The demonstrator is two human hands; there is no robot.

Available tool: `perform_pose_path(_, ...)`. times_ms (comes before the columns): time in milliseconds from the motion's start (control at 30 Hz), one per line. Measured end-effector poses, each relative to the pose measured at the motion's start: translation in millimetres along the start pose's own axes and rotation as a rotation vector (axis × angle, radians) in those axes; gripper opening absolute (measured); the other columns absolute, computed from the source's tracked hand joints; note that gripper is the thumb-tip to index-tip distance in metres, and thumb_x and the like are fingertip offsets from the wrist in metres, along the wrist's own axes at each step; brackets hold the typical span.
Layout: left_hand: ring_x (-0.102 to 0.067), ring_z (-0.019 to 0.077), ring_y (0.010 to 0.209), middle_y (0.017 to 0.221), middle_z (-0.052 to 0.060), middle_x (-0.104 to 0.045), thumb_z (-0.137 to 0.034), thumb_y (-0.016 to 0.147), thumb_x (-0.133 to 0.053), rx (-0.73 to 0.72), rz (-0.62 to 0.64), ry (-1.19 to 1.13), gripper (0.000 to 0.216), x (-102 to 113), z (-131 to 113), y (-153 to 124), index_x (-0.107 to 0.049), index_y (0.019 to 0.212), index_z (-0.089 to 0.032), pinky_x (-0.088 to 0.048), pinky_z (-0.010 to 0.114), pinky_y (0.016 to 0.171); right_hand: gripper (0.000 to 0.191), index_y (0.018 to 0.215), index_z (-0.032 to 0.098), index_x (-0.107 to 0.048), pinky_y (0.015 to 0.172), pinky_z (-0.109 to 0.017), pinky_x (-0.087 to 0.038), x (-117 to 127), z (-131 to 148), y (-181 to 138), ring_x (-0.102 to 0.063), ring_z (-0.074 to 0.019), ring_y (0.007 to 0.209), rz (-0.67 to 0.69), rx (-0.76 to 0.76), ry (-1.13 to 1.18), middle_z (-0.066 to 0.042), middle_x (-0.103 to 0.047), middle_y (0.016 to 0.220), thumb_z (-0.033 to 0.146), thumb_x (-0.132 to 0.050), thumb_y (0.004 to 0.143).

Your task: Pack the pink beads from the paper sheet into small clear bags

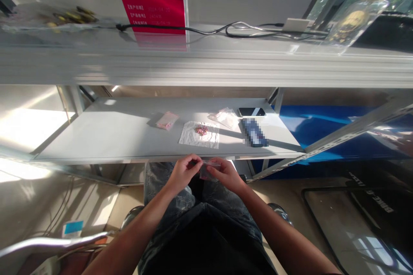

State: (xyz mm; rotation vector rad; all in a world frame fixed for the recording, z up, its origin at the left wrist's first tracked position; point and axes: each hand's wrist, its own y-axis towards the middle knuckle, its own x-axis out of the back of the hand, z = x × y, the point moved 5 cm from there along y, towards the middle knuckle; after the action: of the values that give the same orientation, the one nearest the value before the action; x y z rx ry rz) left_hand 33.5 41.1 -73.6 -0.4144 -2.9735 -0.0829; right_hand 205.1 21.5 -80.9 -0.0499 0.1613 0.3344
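Note:
Between my hands, just in front of the shelf's near edge, is a small clear plastic bag (205,174) with a few pinkish bits low inside it. My left hand (186,171) pinches the bag's top at its left corner. The fingers of my right hand (227,173) are closed on the bag's right side. Beyond them, a crinkled clear plastic sheet (190,136) lies flat, bearing a little heap of red and pink beads (201,130). To its left rests a filled bag of pink pieces (167,120). Clear plastic bags (226,117) lie behind it to the right.
A phone (252,112) and a dark blurred-out item (254,132) lie at the right of the grey shelf board (97,133). The upper shelf (206,66) carries red boxes (153,8), a black cable (206,31) and a plastic bottle (353,25). Metal posts stand on both sides.

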Motion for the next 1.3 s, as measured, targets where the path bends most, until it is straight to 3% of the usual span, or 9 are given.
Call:
perform_pose_path(433, -0.062, 0.0146, 0.072, 0.084, 0.002, -0.068, -0.032, 0.091, -0.063, -0.046, 0.045, 0.086, 0.016, -12, 1, -4, -0.067, 0.088, -0.017, -0.051, 0.024, 0.067, 0.033, 0.091, 0.018, -0.069, 0.073, -0.034, -0.058, 1, -1, 0, -0.069, -0.0195, 0.077, -0.104, 0.049, -0.126, -0.005, -0.072, 0.086, 0.050, -0.074, 0.086)
perform_pose_path(667, -0.062, 0.0143, 0.074, 0.082, 0.001, -0.066, -0.025, 0.090, -0.060, -0.092, 0.053, 0.155, 0.009, -15, -3, -5, -0.064, 0.087, -0.018, -0.048, 0.023, 0.067, 0.033, 0.084, 0.019, -0.067, 0.064, -0.032, -0.058, -2, 1, -2, -0.067, -0.0193, 0.072, -0.154, 0.031, -0.130, -0.004, -0.070, 0.079, 0.051, -0.076, 0.082)
perform_pose_path(1300, -0.062, 0.0163, 0.079, 0.085, 0.003, -0.066, -0.025, 0.096, -0.053, -0.196, 0.085, 0.350, 0.014, -15, -15, -9, -0.062, 0.087, -0.019, -0.046, 0.026, 0.073, 0.036, 0.083, 0.017, -0.069, 0.060, -0.028, -0.053, 0, -3, 1, -0.063, -0.0168, 0.066, -0.114, 0.005, -0.147, -0.004, -0.069, 0.075, 0.052, -0.075, 0.082)
